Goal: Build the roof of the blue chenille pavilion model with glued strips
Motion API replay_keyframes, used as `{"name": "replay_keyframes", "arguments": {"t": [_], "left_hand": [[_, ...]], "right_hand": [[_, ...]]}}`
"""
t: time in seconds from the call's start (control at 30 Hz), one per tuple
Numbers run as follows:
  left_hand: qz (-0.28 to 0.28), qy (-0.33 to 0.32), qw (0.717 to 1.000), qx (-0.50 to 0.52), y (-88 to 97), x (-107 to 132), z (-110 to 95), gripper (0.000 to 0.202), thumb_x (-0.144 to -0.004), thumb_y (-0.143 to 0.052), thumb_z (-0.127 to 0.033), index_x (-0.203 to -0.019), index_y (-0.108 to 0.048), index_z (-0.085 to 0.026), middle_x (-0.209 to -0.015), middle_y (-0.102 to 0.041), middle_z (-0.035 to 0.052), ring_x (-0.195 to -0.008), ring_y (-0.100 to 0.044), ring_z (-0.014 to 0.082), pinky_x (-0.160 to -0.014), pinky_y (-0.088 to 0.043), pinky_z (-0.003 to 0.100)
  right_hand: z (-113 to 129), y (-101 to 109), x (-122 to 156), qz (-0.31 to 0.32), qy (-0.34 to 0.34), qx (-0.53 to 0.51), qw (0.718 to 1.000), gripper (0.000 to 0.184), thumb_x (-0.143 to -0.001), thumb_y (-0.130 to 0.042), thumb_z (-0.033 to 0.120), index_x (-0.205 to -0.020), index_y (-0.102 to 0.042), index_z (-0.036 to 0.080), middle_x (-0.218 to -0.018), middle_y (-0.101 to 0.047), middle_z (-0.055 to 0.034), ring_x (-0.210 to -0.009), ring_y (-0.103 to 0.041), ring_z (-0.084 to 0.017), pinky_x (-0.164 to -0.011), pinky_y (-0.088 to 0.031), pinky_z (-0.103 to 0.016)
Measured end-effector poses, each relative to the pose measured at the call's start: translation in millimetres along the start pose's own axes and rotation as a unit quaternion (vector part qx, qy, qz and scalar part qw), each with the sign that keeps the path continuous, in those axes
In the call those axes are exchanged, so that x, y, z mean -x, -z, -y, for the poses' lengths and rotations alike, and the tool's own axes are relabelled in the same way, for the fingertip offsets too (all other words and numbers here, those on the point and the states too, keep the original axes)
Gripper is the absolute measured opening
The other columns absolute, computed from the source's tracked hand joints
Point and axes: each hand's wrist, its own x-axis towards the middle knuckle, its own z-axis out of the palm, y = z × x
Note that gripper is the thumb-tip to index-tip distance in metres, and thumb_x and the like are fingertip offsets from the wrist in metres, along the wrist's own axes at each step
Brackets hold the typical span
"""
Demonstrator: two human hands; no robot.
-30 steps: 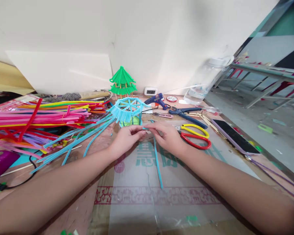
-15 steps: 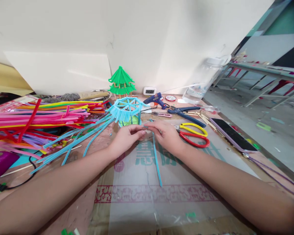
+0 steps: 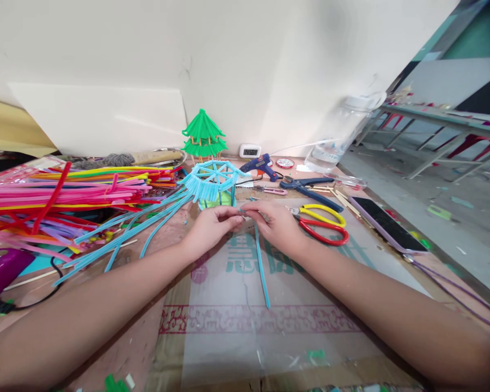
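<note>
My left hand (image 3: 210,228) and my right hand (image 3: 276,226) meet fingertip to fingertip over the table, both pinching the top end of a light blue pipe cleaner (image 3: 261,269). Its free length trails toward me across a clear plastic sheet (image 3: 294,321). Just beyond my fingers stands a light blue pipe-cleaner pavilion roof (image 3: 210,182) on thin posts, and behind it a small green pipe-cleaner pagoda (image 3: 204,137).
A heap of coloured pipe cleaners (image 3: 65,190) fills the left, with loose blue ones (image 3: 126,234) spread beside it. Red and yellow scissors (image 3: 324,226), blue pliers (image 3: 306,188), a blue glue gun (image 3: 261,166) and a phone (image 3: 386,224) lie at the right. A purple device (image 3: 2,267) sits far left.
Both hands have stayed together on the blue pipe cleaner, shifting only slightly; the fingers work at its top end. The view has moved a little.
</note>
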Motion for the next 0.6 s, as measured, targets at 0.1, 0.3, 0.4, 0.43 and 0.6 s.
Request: {"name": "replay_keyframes", "arguments": {"t": [0.1, 0.3, 0.4, 0.43, 0.6], "left_hand": [[-0.005, -0.006, 1.0, -0.014, 0.7, -0.6, 1.2, 0.028, -0.074, -0.071, -0.035, -0.09, -0.072, -0.013, -0.088, -0.071, 0.0052, -0.078, -0.06, 0.0152, -0.075, -0.046, 0.027], [-0.01, 0.006, 0.999, -0.044, 0.3, 0.0, -1.5, 0.031, -0.075, -0.068, -0.038, -0.094, -0.073, -0.014, -0.082, -0.069, 0.004, -0.063, -0.054, 0.0116, -0.059, -0.043, 0.024], [-0.008, 0.008, 0.999, -0.032, 0.1, 0.5, -4.6, 0.03, -0.074, -0.068, -0.038, -0.091, -0.072, -0.014, -0.081, -0.069, 0.0039, -0.063, -0.054, 0.0112, -0.06, -0.045, 0.024], [-0.008, 0.01, 1.0, -0.028, 0.0, 0.6, -5.5, 0.03, -0.073, -0.068, -0.038, -0.09, -0.072, -0.013, -0.081, -0.069, 0.0038, -0.063, -0.054, 0.011, -0.06, -0.045, 0.024], [-0.012, 0.021, 1.0, -0.017, -0.3, 1.1, -7.2, 0.028, -0.073, -0.069, -0.034, -0.091, -0.071, -0.013, -0.081, -0.068, 0.0031, -0.061, -0.053, 0.0098, -0.06, -0.046, 0.024]], "right_hand": [[1.2, 0.2, -0.2, 0.003, 0.0, 0.0, 1.0, 0.02, -0.093, -0.051, 0.024, -0.104, -0.068, 0.025, -0.1, -0.074, -0.0039, -0.094, -0.067, -0.021, -0.085, -0.051, -0.036], [2.8, 0.9, -0.9, 0.006, -0.007, -0.004, 1.0, 0.02, -0.093, -0.052, 0.025, -0.104, -0.068, 0.025, -0.101, -0.074, -0.004, -0.094, -0.067, -0.022, -0.085, -0.05, -0.036], [2.5, 0.6, -1.3, 0.008, -0.006, -0.012, 1.0, 0.02, -0.093, -0.052, 0.025, -0.104, -0.068, 0.025, -0.101, -0.074, -0.0037, -0.095, -0.067, -0.021, -0.086, -0.05, -0.036], [2.2, 0.4, -1.4, 0.008, -0.005, -0.015, 1.0, 0.02, -0.093, -0.052, 0.024, -0.104, -0.068, 0.025, -0.101, -0.074, -0.0036, -0.095, -0.067, -0.021, -0.086, -0.05, -0.036], [0.9, -0.9, -1.8, 0.006, 0.002, -0.019, 1.0, 0.02, -0.092, -0.052, 0.021, -0.103, -0.069, 0.024, -0.1, -0.074, -0.0033, -0.095, -0.067, -0.021, -0.086, -0.05, -0.036]]}}
